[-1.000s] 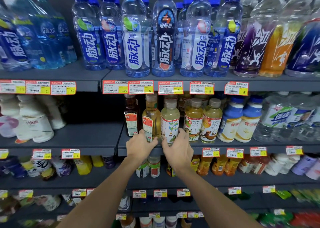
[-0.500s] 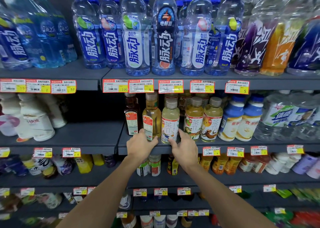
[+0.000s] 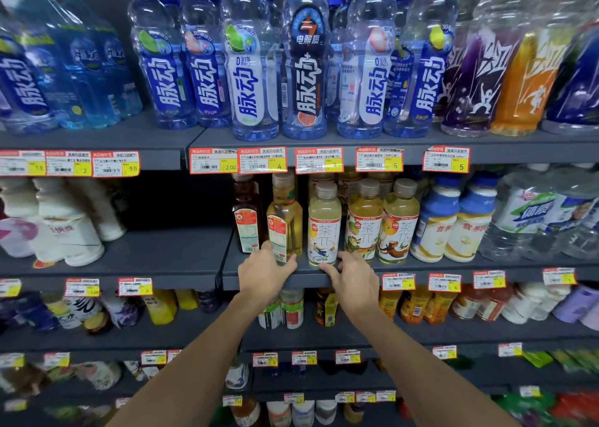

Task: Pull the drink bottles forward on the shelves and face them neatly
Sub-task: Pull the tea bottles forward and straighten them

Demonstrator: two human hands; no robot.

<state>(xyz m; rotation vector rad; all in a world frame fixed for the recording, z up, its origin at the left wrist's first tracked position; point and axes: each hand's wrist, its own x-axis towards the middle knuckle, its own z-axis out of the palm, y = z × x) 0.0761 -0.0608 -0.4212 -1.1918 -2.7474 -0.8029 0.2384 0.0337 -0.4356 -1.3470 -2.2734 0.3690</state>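
Observation:
On the middle shelf [image 3: 421, 269] stands a row of tea bottles. My left hand [image 3: 264, 274] grips the base of a golden tea bottle [image 3: 285, 212] with a red label, thumb in front and fingers behind. My right hand [image 3: 353, 279] pinches the foot of the pale tea bottle [image 3: 324, 222] beside it, whose white label faces forward at the shelf's front edge. A dark brown bottle [image 3: 246, 216] stands to the left, set further back. Two yellow tea bottles [image 3: 364, 222] stand to the right, labels facing out.
Blue-capped sports drinks [image 3: 252, 70] fill the top shelf above. White-and-blue bottles [image 3: 453, 225] and large water bottles [image 3: 534, 219] continue the middle row to the right. White bottles [image 3: 64, 229] stand at left, with bare shelf [image 3: 168, 251] between. Lower shelves hold more drinks.
The pale bottle has been turned so its label faces front. My right hand slid from around its body down to its base. My left hand stayed on the golden bottle.

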